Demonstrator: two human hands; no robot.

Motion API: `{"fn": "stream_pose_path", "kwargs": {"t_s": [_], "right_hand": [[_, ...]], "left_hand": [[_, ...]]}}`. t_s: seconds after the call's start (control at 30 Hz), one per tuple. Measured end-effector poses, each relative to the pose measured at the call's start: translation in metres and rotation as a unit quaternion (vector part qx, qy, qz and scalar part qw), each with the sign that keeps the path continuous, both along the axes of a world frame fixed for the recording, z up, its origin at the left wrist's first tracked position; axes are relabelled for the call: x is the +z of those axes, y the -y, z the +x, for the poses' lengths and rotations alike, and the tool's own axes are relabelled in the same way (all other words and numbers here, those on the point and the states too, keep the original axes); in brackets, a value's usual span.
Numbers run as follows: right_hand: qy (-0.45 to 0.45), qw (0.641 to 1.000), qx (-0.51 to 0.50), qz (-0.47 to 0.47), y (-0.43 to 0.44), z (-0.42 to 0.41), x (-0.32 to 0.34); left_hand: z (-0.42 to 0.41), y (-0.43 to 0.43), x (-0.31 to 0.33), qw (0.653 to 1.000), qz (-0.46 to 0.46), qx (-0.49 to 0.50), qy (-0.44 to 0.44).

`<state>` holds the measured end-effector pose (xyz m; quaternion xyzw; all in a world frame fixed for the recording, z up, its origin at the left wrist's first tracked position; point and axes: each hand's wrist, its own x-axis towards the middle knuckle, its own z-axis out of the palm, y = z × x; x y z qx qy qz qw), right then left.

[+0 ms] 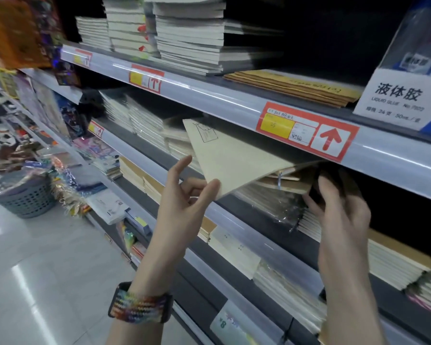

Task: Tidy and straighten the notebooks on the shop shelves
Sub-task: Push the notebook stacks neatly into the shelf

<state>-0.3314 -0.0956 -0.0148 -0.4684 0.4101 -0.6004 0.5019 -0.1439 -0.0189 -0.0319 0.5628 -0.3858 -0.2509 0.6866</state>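
Middle shelf, right of centre. Left hand [184,195] pinches the lower corner of a beige notebook [234,158] between thumb and fingertips. The notebook is tilted, with that corner out over the shelf rail [246,235] and its far side tucked under the red price label [306,131] on the shelf above. Right hand [339,207] is curled round the near end of the brown-covered stack [291,185] just beneath the beige cover; the area under the fingers is dark, so the exact hold is uncertain. The stack rests on a film-wrapped pack [279,207], which is probably slippery. Risks, as judged: (1) a corner pinch is a weak hold, so lifting further may crease the cover or let the notebook slip and drop to the floor. (2) Drawing the brown stack forward could slide the loose books on the film and spill them over the rail. (3) The beige cover's upper edge sits close to the price label, and an upward push could catch it. The white piles [139,120] to the left look uneven, though blurred, and are not yet straightened.
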Motion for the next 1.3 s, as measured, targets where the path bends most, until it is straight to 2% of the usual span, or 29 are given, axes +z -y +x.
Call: {"fn": "stream_pose_path", "kwargs": {"t_s": [0.33, 0.53, 0.7, 0.87, 1.1, 1.23, 1.3], "right_hand": [[0.009, 0.999, 0.046, -0.020, -0.031, 0.017, -0.002], [0.121, 0.992, 0.014, 0.009, -0.059, 0.048, -0.002], [0.165, 0.985, 0.025, 0.035, -0.087, 0.078, -0.011], [0.193, 0.977, 0.048, 0.075, -0.119, 0.107, -0.018], [0.116, 0.991, 0.020, 0.068, -0.155, 0.125, -0.025], [0.065, 0.994, 0.053, 0.070, -0.172, 0.135, -0.028], [0.037, 0.994, 0.078, 0.067, -0.178, 0.143, -0.028]], "left_hand": [[-0.001, -0.033, -0.004, 0.995, 0.046, -0.081, 0.030], [0.024, -0.058, -0.006, 0.983, 0.084, -0.148, 0.071], [0.053, -0.086, -0.012, 0.961, 0.141, -0.209, 0.116], [0.079, -0.105, -0.025, 0.953, 0.183, -0.205, 0.129], [0.109, -0.128, -0.034, 0.967, 0.174, -0.159, 0.093], [0.128, -0.140, -0.041, 0.979, 0.161, -0.111, 0.049], [0.140, -0.145, -0.046, 0.980, 0.171, -0.087, 0.054]]}}
